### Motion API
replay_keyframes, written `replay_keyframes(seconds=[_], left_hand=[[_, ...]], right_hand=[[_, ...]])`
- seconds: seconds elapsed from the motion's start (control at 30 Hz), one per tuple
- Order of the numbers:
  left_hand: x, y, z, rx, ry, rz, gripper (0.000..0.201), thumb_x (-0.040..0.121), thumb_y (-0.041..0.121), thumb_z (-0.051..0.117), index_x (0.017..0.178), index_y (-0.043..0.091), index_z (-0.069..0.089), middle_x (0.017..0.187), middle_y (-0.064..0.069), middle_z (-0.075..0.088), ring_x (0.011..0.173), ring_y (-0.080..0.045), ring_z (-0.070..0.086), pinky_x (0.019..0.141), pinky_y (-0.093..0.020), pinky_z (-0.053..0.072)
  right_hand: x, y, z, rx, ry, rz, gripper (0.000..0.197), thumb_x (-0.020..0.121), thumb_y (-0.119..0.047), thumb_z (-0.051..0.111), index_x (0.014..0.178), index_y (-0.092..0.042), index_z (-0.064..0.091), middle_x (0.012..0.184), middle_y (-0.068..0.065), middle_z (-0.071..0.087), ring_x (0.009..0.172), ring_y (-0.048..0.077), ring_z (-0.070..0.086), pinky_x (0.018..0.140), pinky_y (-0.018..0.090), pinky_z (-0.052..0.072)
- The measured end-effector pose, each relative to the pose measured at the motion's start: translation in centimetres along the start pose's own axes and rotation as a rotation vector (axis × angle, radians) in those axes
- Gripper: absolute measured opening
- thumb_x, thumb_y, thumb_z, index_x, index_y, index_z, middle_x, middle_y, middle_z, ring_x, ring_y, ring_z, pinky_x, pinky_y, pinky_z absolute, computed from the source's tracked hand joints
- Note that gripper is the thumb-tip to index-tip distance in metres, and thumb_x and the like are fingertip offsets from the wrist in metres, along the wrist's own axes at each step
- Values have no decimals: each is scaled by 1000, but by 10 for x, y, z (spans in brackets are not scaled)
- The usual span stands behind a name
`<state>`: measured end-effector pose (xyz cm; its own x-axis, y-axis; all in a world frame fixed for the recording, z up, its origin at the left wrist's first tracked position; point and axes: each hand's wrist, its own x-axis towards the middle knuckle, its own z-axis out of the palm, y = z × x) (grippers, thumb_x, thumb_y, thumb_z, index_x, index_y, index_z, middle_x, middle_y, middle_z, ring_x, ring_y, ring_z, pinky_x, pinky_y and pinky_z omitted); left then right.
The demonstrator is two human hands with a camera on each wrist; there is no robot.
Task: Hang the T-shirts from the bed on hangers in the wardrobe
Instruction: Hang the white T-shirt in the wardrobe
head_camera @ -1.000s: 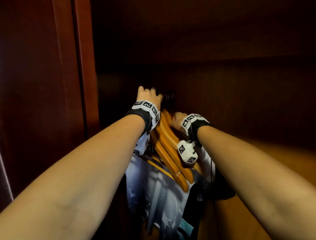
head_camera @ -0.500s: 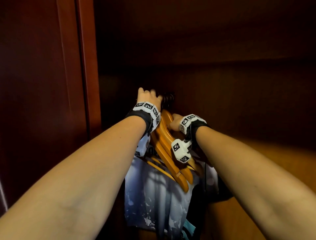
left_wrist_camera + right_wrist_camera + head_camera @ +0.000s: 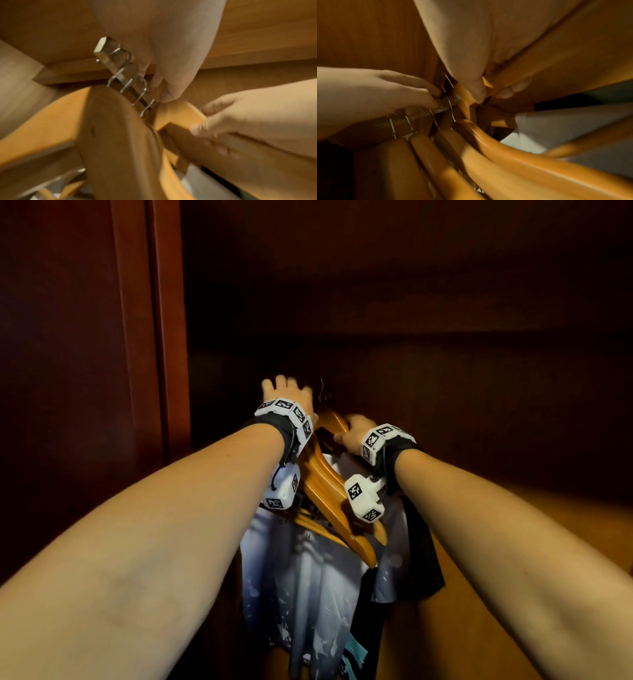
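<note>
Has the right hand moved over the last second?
Yes. The right hand has drawn back from the dark hooks, rightward, gripping a wooden hanger.

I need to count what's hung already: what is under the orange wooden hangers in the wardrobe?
A pale printed T-shirt and a black garment hang under the orange wooden hangers; arms and hangers cover their tops, so no count.

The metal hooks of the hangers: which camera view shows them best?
The left wrist view: the metal hooks stand in a row on the rail, well lit. The right wrist view shows them thin and blurred beside the left hand. In the head view they are a dark smudge past that hand.
</note>
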<state>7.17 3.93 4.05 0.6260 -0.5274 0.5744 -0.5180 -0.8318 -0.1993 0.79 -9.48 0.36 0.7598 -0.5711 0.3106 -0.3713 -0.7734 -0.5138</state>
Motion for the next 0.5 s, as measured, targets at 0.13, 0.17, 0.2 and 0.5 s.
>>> replay_keyframes(seconds=[0.13, 0.17, 0.2, 0.5], left_hand=[[-10, 10, -5, -79, 30, 3, 61, 89, 49, 56, 139, 18, 46, 145, -14, 42, 138, -35, 30, 116, -57, 13], [-13, 13, -6, -111, 50, 10, 61, 89, 48, 57, 140, 17, 46, 145, -15, 42, 139, -35, 29, 117, -57, 12], [-15, 16, -8, -149, 65, 19, 61, 89, 47, 56, 140, 15, 45, 145, -15, 42, 139, -35, 31, 118, -55, 13], [-45, 52, -13, -746, -59, 106, 69, 91, 36, 62, 147, 9, 33, 144, -16, 42, 129, -36, 46, 101, -44, 41]], right_hand=[[-13, 4, -16, -1, 95, -5, 36, 94, -36, 66, 122, -14, 60, 112, 9, 67, 99, 29, 65, 87, 41, 53], [-18, 6, -19, -12, 125, -1, 38, 93, -40, 66, 121, -15, 60, 112, 9, 67, 99, 30, 65, 88, 42, 54], [-22, 8, -21, -24, 157, 3, 40, 92, -43, 66, 120, -16, 60, 111, 9, 67, 99, 30, 65, 88, 43, 55], [-84, 29, -43, -130, 348, 45, 32, 81, -55, 58, 101, -29, 60, 93, 4, 68, 85, 32, 66, 81, 44, 56]])
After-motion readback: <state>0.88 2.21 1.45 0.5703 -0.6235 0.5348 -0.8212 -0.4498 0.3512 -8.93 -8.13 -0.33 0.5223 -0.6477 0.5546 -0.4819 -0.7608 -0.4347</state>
